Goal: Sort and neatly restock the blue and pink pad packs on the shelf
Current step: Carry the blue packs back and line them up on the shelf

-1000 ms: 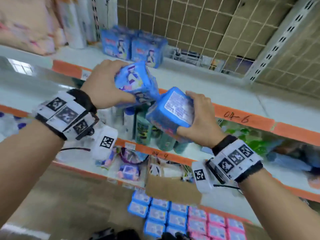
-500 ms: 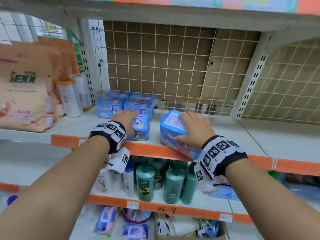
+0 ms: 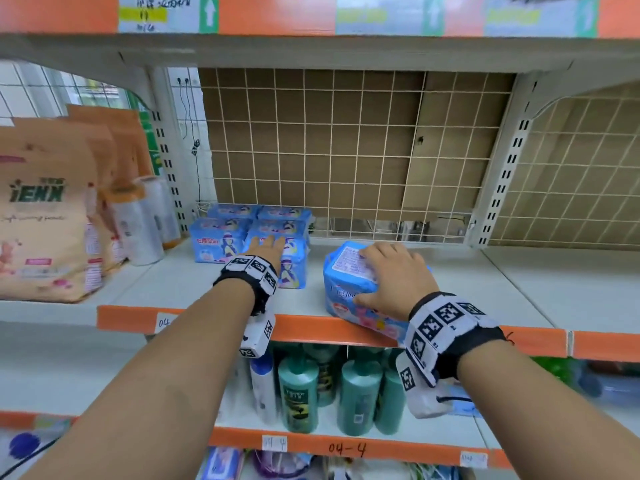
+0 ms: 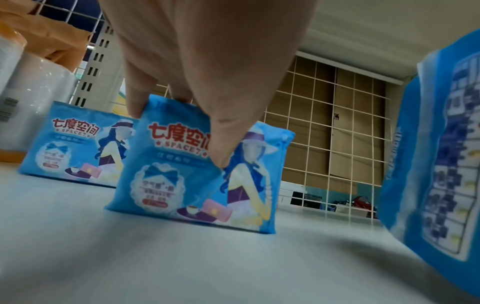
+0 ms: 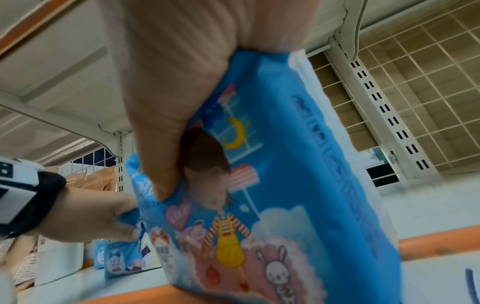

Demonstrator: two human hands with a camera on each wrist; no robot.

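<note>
Several small blue pad packs (image 3: pixel 242 230) stand in rows at the back left of the white shelf (image 3: pixel 194 282). My left hand (image 3: pixel 273 242) pinches the top of one more small blue pack (image 3: pixel 294 271), upright in front of them; the left wrist view shows the thumb on this pack's (image 4: pixel 197 185) front and the fingers (image 4: pixel 135 102) over its top. My right hand (image 3: pixel 377 268) grips a larger blue pack (image 3: pixel 346 285) that lies tilted at the shelf's orange front edge (image 3: pixel 304 327), partly overhanging it. In the right wrist view the thumb (image 5: pixel 161 164) presses the large pack's (image 5: pixel 272 185) printed face.
Tan paper bags (image 3: pixel 45 216) and white wrapped rolls (image 3: pixel 145 220) fill the shelf's left end. A wire grid (image 3: pixel 346 143) backs the shelf, and a slotted post (image 3: pixel 502 174) stands at the right. Green bottles (image 3: pixel 298 393) stand on the shelf below.
Both hands have gone from holding the packs in the air to setting them on the shelf. The left pack has moved back towards the blue row; the right pack has slid slightly further in.
</note>
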